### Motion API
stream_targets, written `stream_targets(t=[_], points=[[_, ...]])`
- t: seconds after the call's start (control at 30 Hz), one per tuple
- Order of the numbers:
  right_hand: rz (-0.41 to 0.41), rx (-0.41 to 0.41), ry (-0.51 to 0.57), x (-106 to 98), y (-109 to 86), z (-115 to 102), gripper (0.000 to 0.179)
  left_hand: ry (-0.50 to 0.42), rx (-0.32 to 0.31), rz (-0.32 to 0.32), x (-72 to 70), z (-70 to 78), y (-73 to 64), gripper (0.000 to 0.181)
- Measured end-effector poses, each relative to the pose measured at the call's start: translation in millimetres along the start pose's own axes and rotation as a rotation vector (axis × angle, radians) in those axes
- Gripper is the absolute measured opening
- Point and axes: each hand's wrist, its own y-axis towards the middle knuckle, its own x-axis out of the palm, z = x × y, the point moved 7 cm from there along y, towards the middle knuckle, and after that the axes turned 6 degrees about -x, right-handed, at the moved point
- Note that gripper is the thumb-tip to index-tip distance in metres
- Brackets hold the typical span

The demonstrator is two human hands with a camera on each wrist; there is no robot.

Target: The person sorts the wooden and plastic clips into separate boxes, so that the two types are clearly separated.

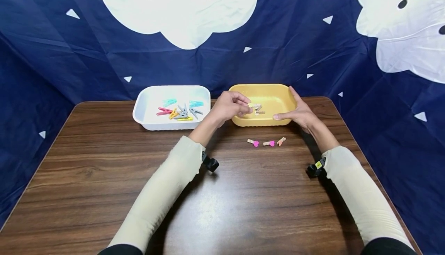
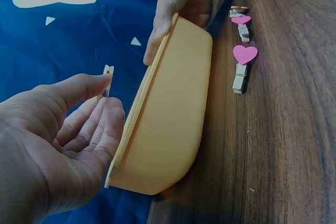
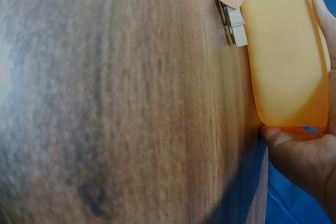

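Observation:
My left hand [image 1: 228, 106] pinches a small wooden clothespin [image 2: 108, 71] between thumb and fingertips, above the left part of the yellow tray [image 1: 264, 122]. With its thumb on the front rim and its fingers round the end wall, my right hand [image 1: 303, 114] grips the tray's right end. A few small wooden clothespins [image 1: 259, 112] lie inside the tray, partly behind the left fingers. In front of it on the table rest two clothespins with pink hearts, a left one [image 1: 253, 142] and a middle one [image 1: 269, 143], and one with an orange heart [image 1: 281, 141].
A white tray [image 1: 160, 126] stands to the left of the yellow one and holds several plastic clothespins [image 1: 180, 112] in blue, red, yellow, orange and grey. Both trays are at the back edge of the brown wooden table [image 1: 104, 162]. A dark blue cloth [image 1: 222, 67] hangs behind.

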Motion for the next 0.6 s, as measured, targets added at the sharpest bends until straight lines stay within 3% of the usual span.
stream_targets(t=[0.4,0.6], points=[[-0.001,0.012,-0.024,-3,-0.6,-2,0.147,0.066,-0.011,0.055,2.4,6.4,12.9,0.024],[-0.002,0.012,-0.005,-1,-0.9,0,0.146,0.052,-0.021,0.08,3.8,7.0,18.8,0.024]])
